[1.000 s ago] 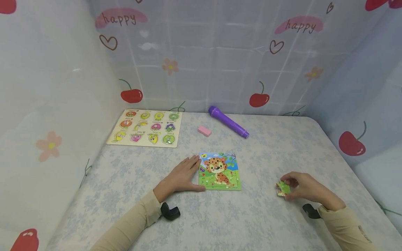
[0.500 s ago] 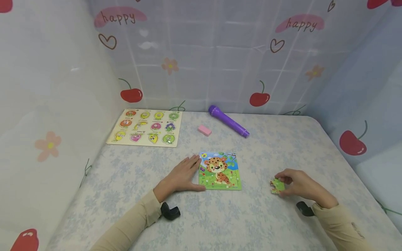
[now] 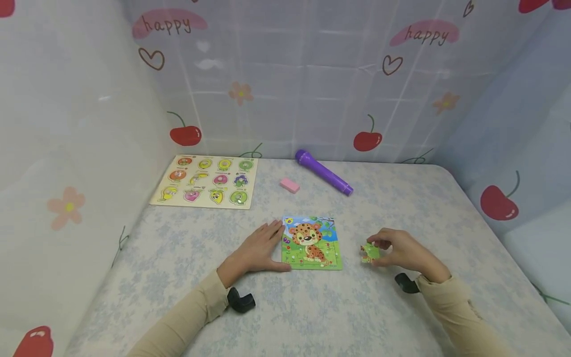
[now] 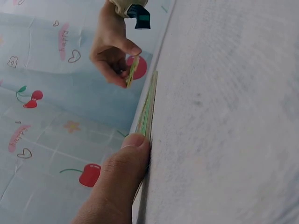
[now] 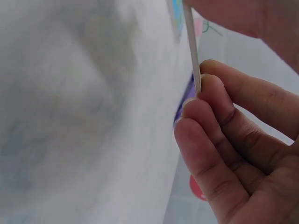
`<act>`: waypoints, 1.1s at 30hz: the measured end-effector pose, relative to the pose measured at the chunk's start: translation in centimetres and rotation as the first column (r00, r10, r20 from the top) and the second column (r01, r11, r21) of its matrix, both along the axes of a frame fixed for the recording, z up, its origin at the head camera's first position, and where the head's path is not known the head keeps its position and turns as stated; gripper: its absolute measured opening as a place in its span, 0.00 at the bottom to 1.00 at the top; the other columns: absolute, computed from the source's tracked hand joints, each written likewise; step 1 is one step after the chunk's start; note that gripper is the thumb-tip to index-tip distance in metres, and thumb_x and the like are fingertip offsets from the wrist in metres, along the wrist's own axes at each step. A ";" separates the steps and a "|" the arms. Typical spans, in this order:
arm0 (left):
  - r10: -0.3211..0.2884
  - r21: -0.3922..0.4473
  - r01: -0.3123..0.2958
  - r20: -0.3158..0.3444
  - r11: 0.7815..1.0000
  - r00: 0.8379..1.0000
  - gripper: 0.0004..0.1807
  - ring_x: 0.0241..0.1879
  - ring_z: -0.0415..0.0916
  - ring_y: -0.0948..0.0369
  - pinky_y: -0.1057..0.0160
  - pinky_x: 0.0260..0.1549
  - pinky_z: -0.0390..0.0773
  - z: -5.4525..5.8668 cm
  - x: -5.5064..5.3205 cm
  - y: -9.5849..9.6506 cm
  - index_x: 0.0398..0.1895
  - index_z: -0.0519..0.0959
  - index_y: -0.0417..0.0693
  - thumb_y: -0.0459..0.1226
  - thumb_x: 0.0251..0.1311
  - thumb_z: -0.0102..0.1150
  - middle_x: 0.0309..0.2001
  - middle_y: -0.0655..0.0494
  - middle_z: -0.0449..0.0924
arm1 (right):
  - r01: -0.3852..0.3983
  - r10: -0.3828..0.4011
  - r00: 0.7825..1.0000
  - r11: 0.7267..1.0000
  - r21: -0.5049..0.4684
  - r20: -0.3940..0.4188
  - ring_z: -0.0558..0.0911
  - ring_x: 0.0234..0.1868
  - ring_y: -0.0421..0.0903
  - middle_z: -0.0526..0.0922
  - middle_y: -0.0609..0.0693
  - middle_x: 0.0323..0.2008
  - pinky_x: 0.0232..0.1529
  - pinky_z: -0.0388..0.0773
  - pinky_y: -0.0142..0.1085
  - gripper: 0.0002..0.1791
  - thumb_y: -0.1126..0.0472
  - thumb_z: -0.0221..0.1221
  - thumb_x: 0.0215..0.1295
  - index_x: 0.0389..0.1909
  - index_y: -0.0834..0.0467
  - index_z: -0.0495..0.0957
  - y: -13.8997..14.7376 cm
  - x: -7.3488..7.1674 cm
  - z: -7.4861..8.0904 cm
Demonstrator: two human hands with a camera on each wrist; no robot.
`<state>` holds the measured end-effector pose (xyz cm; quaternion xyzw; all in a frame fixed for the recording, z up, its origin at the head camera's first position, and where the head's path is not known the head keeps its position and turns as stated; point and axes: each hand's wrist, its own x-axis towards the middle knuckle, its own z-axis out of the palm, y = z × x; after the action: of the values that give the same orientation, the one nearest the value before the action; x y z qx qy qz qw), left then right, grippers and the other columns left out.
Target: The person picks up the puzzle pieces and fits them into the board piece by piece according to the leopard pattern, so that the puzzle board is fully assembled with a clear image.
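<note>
A square leopard jigsaw puzzle [image 3: 312,242] lies flat in the middle of the table. Along its left side rests my left hand [image 3: 256,250], fingers extended at the upper left edge and thumb at the lower left corner. The left wrist view shows that thumb [image 4: 124,165] against the board's thin edge. To the right of the board, my right hand [image 3: 403,252] pinches a green puzzle piece [image 3: 370,253] between thumb and fingers, raised off the table. Seen edge-on in the right wrist view, the piece [image 5: 192,51] is a thin pale strip; the thumb tip is partly cut off by the frame.
A wooden fruit peg board [image 3: 205,182] lies at the back left. Behind the leopard puzzle are a pink eraser-like block [image 3: 290,185] and a purple toy microphone [image 3: 324,172]. Patterned curtains [image 3: 285,79] enclose the table [image 3: 339,317] at the back and sides.
My right hand has moved left and a little away from me, bringing the puzzle piece closer to the leopard board. My left hand has stayed at the board's edge.
</note>
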<state>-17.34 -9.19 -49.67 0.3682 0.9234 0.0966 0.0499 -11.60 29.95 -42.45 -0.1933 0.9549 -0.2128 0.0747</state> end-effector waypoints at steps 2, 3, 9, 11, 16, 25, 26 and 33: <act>0.000 0.003 0.000 0.005 1.000 1.000 0.63 0.78 0.43 0.53 0.52 0.77 0.50 0.0 0.0 0.0 0.77 0.48 0.41 0.75 0.49 0.51 0.79 0.46 0.45 | -0.009 0.009 1.000 1.000 -0.011 -0.003 0.76 0.37 0.39 0.79 0.41 0.35 0.38 0.80 0.35 0.28 0.55 0.75 0.47 0.50 0.59 0.82 -0.7 -0.3 0.1; 0.001 0.003 -0.001 0.007 1.000 1.000 0.63 0.78 0.43 0.53 0.52 0.77 0.49 0.0 0.0 0.0 0.77 0.48 0.41 0.75 0.49 0.51 0.79 0.46 0.44 | -0.013 0.013 1.000 1.000 -0.019 -0.001 0.76 0.37 0.39 0.80 0.41 0.35 0.38 0.80 0.35 0.28 0.55 0.75 0.47 0.50 0.59 0.83 -1.1 -0.4 0.1; 0.004 0.004 -0.004 0.003 1.000 1.000 0.64 0.78 0.42 0.54 0.52 0.77 0.49 -0.2 0.1 0.0 0.78 0.47 0.42 0.75 0.49 0.50 0.79 0.47 0.44 | -0.053 0.053 0.999 0.997 -0.063 0.008 0.76 0.36 0.39 0.80 0.42 0.35 0.37 0.79 0.34 0.28 0.54 0.76 0.46 0.49 0.59 0.83 -3.1 -1.1 -0.1; 0.006 0.006 -0.006 0.000 1.000 1.000 0.64 0.78 0.42 0.54 0.52 0.77 0.49 -0.2 0.1 0.0 0.78 0.47 0.43 0.76 0.49 0.50 0.79 0.47 0.44 | -0.067 0.068 0.998 0.995 -0.067 0.006 0.75 0.36 0.38 0.79 0.42 0.35 0.36 0.79 0.34 0.27 0.54 0.76 0.46 0.49 0.59 0.83 -3.7 -1.2 -0.2; 0.005 0.007 -0.005 -0.006 1.000 1.000 0.64 0.78 0.43 0.54 0.52 0.77 0.50 -0.1 0.0 0.0 0.78 0.48 0.43 0.75 0.48 0.51 0.79 0.47 0.44 | -0.111 0.112 0.994 0.989 -0.095 0.000 0.75 0.36 0.39 0.79 0.42 0.35 0.37 0.79 0.34 0.27 0.54 0.75 0.47 0.50 0.58 0.83 -5.1 -1.5 -0.5; 0.009 -0.001 -0.009 0.000 1.000 1.000 0.64 0.78 0.42 0.54 0.53 0.77 0.49 -0.2 0.0 -0.1 0.78 0.47 0.43 0.76 0.48 0.50 0.79 0.48 0.43 | -0.155 0.158 0.987 0.983 -0.094 0.029 0.77 0.39 0.41 0.80 0.44 0.38 0.40 0.79 0.35 0.28 0.54 0.75 0.48 0.51 0.59 0.82 -7.2 -1.8 -0.9; 0.009 0.000 -0.009 0.002 1.000 1.000 0.64 0.78 0.42 0.54 0.53 0.77 0.49 -0.2 0.0 -0.1 0.78 0.47 0.43 0.76 0.48 0.50 0.79 0.48 0.43 | -0.156 0.160 0.987 0.983 -0.092 0.028 0.77 0.39 0.41 0.80 0.44 0.38 0.40 0.79 0.35 0.28 0.54 0.75 0.48 0.51 0.59 0.82 -7.4 -1.9 -1.0; 0.005 -0.011 -0.005 0.003 1.000 1.000 0.64 0.78 0.42 0.54 0.53 0.77 0.48 -0.2 -0.1 0.0 0.78 0.47 0.43 0.76 0.49 0.50 0.79 0.48 0.43 | -0.153 0.157 0.986 0.984 -0.093 0.046 0.74 0.35 0.40 0.78 0.44 0.35 0.35 0.76 0.31 0.28 0.55 0.75 0.47 0.51 0.59 0.83 -8.3 -2.6 -1.6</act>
<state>-17.40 -9.21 -49.83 0.3656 0.9246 0.0922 0.0533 -14.21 21.65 -44.02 -0.2644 0.9242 -0.2537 0.1077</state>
